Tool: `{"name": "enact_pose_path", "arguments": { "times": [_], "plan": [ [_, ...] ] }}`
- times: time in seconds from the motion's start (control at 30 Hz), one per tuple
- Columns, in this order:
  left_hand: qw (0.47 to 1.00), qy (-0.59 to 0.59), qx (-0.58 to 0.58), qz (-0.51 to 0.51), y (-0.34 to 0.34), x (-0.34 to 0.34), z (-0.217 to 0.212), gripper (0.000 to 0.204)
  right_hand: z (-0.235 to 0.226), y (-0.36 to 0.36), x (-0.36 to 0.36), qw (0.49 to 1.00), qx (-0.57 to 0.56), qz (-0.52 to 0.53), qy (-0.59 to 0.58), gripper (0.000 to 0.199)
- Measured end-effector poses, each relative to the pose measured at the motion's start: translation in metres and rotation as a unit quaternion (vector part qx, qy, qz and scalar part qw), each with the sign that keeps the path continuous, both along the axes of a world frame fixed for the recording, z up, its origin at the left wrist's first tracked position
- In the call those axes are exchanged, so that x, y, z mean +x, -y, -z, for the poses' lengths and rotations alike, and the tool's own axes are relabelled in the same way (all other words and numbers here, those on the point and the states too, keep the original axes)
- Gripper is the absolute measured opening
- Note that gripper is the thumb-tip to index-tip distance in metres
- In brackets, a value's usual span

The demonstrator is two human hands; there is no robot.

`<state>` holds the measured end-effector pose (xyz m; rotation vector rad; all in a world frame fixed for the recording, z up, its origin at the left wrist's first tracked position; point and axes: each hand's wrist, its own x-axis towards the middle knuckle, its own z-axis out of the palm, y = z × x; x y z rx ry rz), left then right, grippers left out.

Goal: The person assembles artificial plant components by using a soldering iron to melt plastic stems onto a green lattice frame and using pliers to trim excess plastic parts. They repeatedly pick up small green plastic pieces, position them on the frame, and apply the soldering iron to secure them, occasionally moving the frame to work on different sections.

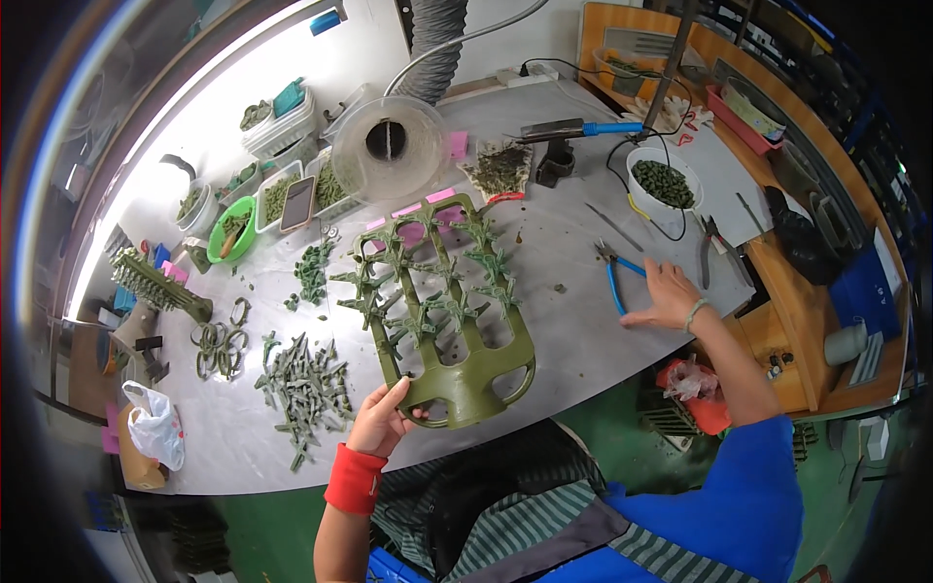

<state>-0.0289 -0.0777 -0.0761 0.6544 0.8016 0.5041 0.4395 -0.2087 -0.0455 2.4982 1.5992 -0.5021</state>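
Observation:
My left hand is closed on the near left corner of a green frame, which has long bars and looped cut-outs. Rows of small spiky green pieces are fixed along its bars. At the right, my right hand has thumb and fingers spread around the handle ends of blue-handled pliers lying on the table. Whether it touches the handles I cannot tell. A loose pile of grey-green pieces lies left of the frame, and small dark green bits sit farther back.
A white bowl of green pellets, darker pliers and a blue-handled soldering-iron-like tool stand or lie at the right and back. Left are green rings, a green basket, a phone and a plastic bag.

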Motion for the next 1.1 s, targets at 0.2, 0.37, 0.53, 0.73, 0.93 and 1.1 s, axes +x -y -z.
{"name": "enact_pose_path", "arguments": {
  "times": [0.2,0.37,0.53,0.73,0.93,1.1],
  "plan": [
    [0.999,0.013,0.008,-0.050,0.014,0.008,0.004,0.025,0.020,-0.008,-0.016,0.992,0.115,0.038,0.039,0.116],
    [0.996,0.026,0.034,-0.083,0.019,0.011,0.008,0.024,0.029,-0.013,-0.008,0.993,0.119,0.025,0.011,0.075],
    [0.995,-0.007,0.047,-0.090,0.006,-0.002,0.004,0.023,0.006,-0.029,0.016,0.984,0.146,-0.017,-0.102,0.057],
    [0.995,-0.030,0.038,-0.083,-0.005,-0.007,0.005,0.022,-0.019,-0.077,0.006,0.945,0.229,-0.177,-0.153,0.064],
    [0.995,-0.022,0.039,-0.090,-0.005,-0.008,0.007,0.023,-0.024,-0.149,-0.012,0.932,0.233,-0.263,-0.087,0.076],
    [0.996,-0.025,0.034,-0.084,-0.005,-0.008,0.006,0.025,-0.030,-0.179,-0.014,0.929,0.208,-0.294,-0.081,0.078]
  ]
}}
